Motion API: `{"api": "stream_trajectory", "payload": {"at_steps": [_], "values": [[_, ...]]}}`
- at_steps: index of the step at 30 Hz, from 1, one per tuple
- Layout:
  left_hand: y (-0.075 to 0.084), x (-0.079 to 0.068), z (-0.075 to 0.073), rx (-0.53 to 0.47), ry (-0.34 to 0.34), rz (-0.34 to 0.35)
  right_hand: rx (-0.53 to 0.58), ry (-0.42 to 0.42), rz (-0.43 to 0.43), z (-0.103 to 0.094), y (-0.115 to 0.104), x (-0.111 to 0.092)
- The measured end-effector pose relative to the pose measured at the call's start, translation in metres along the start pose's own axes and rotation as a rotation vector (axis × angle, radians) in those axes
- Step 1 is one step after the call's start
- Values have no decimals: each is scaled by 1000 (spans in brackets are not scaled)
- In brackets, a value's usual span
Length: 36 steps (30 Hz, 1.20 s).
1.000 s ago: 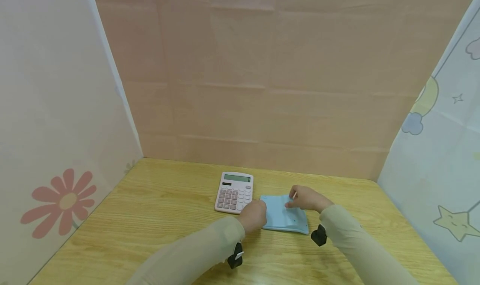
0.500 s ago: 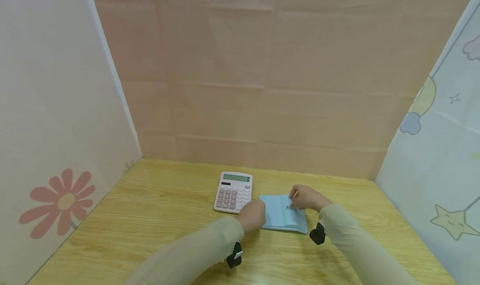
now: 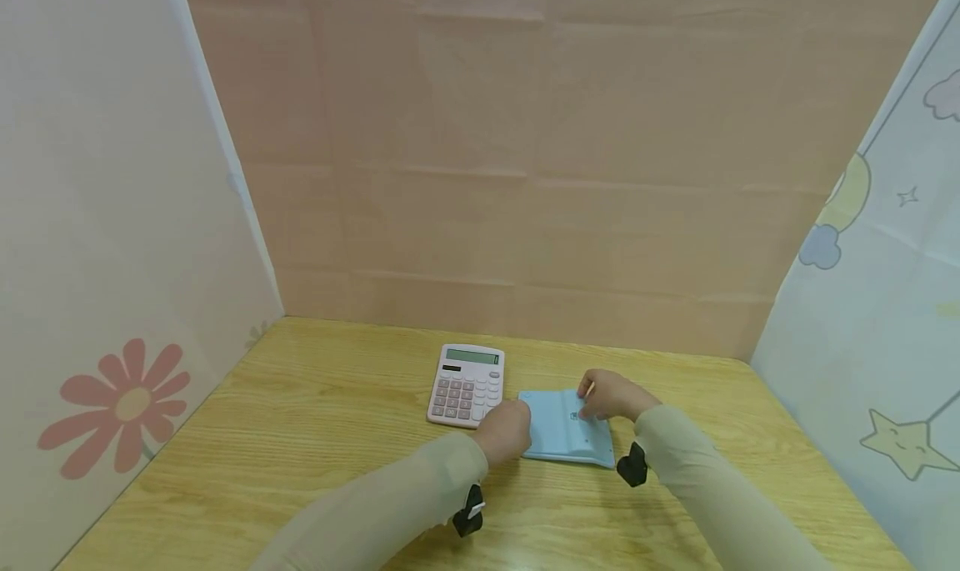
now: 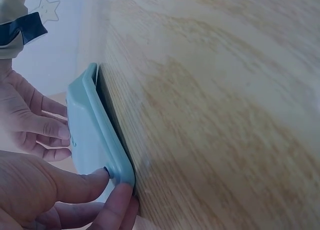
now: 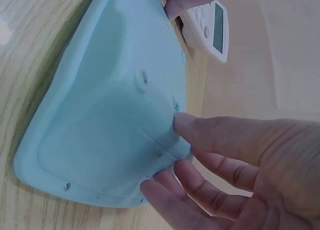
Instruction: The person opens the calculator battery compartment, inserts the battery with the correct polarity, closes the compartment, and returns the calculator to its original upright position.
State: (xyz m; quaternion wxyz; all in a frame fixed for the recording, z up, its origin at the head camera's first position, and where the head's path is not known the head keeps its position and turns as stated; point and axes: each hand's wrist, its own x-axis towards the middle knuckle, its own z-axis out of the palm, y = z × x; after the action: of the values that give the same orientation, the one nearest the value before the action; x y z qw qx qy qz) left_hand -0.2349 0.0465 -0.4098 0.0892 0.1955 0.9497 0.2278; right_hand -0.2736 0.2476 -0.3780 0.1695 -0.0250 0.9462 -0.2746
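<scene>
A light-blue calculator (image 3: 553,433) lies on the table with its back up, showing a raised hump, small screws and a panel seam. My left hand (image 3: 506,432) grips its left edge; in the left wrist view the left thumb (image 4: 82,187) is on top and the fingers curl under the rim. My right hand (image 3: 613,396) bends over the hump, and its fingertips touch the back around the panel seam (image 5: 159,144). A gap shows between the right thumb (image 5: 215,132) and the other fingers. The keys and display of this calculator are hidden.
A pink calculator (image 3: 459,400) lies face up just left of the blue one, its screen showing a digit. The wooden table (image 3: 322,404) ends at a plain tan backdrop (image 3: 450,221), with printed sheets at both sides. A dark wrist mount (image 3: 632,465) hangs below each sleeve.
The right thumb has drawn back a little, uncovering a small dark mark on the blue calculator's back. The left hand keeps its grip, and both calculators stay in place.
</scene>
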Motion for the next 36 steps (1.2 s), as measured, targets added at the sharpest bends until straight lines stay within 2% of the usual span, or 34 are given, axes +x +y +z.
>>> {"api": "stream_trajectory", "payload": {"at_steps": [12, 20, 26, 29, 36], "values": [[-1, 0, 0, -7, -3, 16, 61, 1, -23, -6, 11, -1], [-2, 1, 1, -12, 4, 10, 141, 19, 22, -15, 30, 1], [-1, 1, 0, -9, -5, 0, 156, 14, 41, -20, 45, 4], [-1, 0, 0, -18, -7, -6, 178, 16, 69, -18, 50, 7], [-4, 0, 2, -80, 14, -12, 216, 13, 76, -9, 52, 15]]}}
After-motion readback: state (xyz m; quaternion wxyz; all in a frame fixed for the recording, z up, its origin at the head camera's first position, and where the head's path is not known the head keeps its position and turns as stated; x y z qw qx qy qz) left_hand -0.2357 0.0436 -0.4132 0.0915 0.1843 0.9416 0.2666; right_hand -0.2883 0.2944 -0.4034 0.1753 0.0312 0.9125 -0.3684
